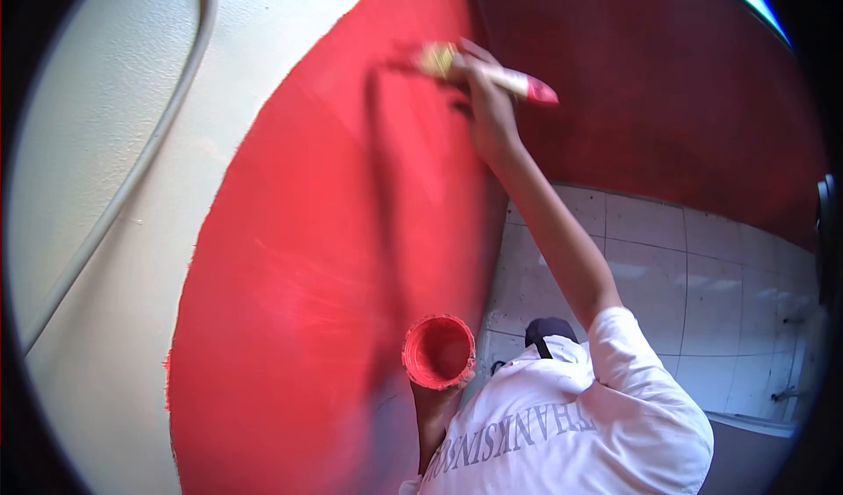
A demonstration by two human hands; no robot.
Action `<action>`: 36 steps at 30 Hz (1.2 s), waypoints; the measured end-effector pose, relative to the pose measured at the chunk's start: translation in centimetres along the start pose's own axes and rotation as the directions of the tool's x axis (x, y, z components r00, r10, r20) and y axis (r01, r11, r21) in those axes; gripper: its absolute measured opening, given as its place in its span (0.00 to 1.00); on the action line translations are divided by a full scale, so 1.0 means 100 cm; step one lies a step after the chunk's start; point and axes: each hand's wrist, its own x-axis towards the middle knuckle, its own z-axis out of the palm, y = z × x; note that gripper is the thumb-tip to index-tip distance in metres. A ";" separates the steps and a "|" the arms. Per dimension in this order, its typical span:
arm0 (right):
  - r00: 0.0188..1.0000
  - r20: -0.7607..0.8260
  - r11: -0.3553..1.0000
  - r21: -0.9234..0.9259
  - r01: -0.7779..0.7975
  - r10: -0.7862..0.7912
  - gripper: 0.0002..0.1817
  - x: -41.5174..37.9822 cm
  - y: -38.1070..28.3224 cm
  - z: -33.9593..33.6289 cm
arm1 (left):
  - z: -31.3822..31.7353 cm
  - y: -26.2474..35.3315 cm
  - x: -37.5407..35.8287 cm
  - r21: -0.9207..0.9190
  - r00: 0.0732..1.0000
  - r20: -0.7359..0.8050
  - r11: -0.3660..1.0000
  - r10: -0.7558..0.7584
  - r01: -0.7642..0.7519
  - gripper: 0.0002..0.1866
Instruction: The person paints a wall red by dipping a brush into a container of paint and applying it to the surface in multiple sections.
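Right hand [479, 75] curls closed around a brush [516, 83].

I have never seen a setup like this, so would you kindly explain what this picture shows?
There is no machine here: a person works with two bare hands, seen by one camera worn on the head, looking forward and down. The right hand holds a paintbrush up at the red wall area; its bristle end is blurred. The left hand holds an open tub, red inside. A pale area borders the red, with a pipe or cable along it. White tiles show at right.
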 end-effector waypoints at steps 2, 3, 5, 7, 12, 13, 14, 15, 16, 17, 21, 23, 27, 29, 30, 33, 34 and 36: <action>0.998 0.051 0.996 0.083 0.020 -0.024 0.25 0.016 -0.008 0.028 | -0.006 -0.015 -0.005 0.009 0.997 0.008 0.997 -0.071 0.071 0.45; 0.997 0.067 0.996 0.091 0.018 -0.024 0.25 0.020 -0.008 0.037 | -0.007 -0.014 -0.003 0.007 0.998 0.017 0.998 -0.068 0.067 0.45; 0.997 0.071 0.994 0.109 0.002 -0.010 0.22 0.017 0.011 0.037 | -0.005 -0.013 -0.001 0.009 0.998 0.014 0.998 -0.059 0.059 0.45; 0.991 0.056 0.989 0.083 -0.126 0.121 0.25 -0.012 0.050 0.004 | -0.002 -0.010 0.001 0.017 0.999 0.009 0.999 -0.035 0.035 0.45; 0.888 -0.184 0.860 -0.228 -0.456 0.422 0.22 -0.109 0.185 -0.170 | 0.005 -0.011 0.002 0.053 0.999 -0.015 0.998 0.034 -0.033 0.44; 0.908 -0.192 0.852 -0.318 -0.417 0.373 0.20 -0.123 0.212 -0.211 | 0.007 -0.011 0.002 0.061 0.999 -0.023 0.997 0.042 -0.041 0.44; 0.901 -0.218 0.841 -0.328 -0.431 0.376 0.19 -0.134 0.215 -0.231 | 0.007 -0.011 0.002 0.065 0.998 -0.028 0.996 0.057 -0.055 0.43; 0.925 -0.190 0.870 -0.320 -0.376 0.330 0.19 -0.124 0.203 -0.219 | 0.006 -0.010 0.004 0.071 0.997 -0.032 0.995 0.073 -0.071 0.43; 0.945 -0.161 0.894 -0.311 -0.323 0.285 0.20 -0.112 0.188 -0.210 | 0.007 -0.011 0.004 0.079 0.995 -0.035 0.993 0.088 -0.085 0.43; 0.958 -0.140 0.910 -0.302 -0.283 0.251 0.20 -0.106 0.162 -0.196 | 0.007 -0.012 0.004 0.085 0.994 -0.041 0.992 0.098 -0.094 0.43; 0.998 0.070 0.987 -0.160 0.019 -0.008 0.22 -0.044 0.026 -0.039 | 0.008 -0.011 0.002 0.110 0.989 -0.050 0.985 0.141 -0.135 0.43; 0.982 0.170 0.996 0.008 0.086 -0.086 0.22 -0.025 -0.017 0.019 | 0.006 -0.012 0.004 0.122 0.986 -0.056 0.981 0.156 -0.148 0.42; 0.970 0.225 0.993 0.101 0.069 -0.090 0.24 -0.020 -0.032 0.057 | 0.008 -0.012 0.002 0.126 0.989 -0.096 0.987 0.116 -0.104 0.46; 0.973 0.227 0.994 0.109 0.009 -0.034 0.25 -0.031 0.002 0.035 | 0.013 -0.006 0.000 0.070 0.990 -0.120 0.996 0.071 -0.063 0.45; 0.980 0.196 0.995 0.086 -0.052 0.034 0.26 -0.040 0.030 0.014 | 0.014 -0.004 0.000 0.073 0.987 -0.126 0.993 0.099 -0.090 0.43; 0.966 0.085 0.970 -0.014 -0.243 0.244 0.26 -0.092 0.124 -0.081 | 0.019 0.002 0.000 0.083 0.978 -0.145 0.986 0.153 -0.142 0.40; 0.934 -0.005 0.932 -0.059 -0.356 0.357 0.24 -0.110 0.142 -0.112 | 0.019 0.003 0.000 0.085 0.977 -0.144 0.985 0.160 -0.149 0.40; 0.900 -0.124 0.877 -0.207 -0.434 0.417 0.19 -0.135 0.187 -0.183 | 0.018 0.002 0.000 0.099 0.979 -0.137 0.985 0.154 -0.141 0.40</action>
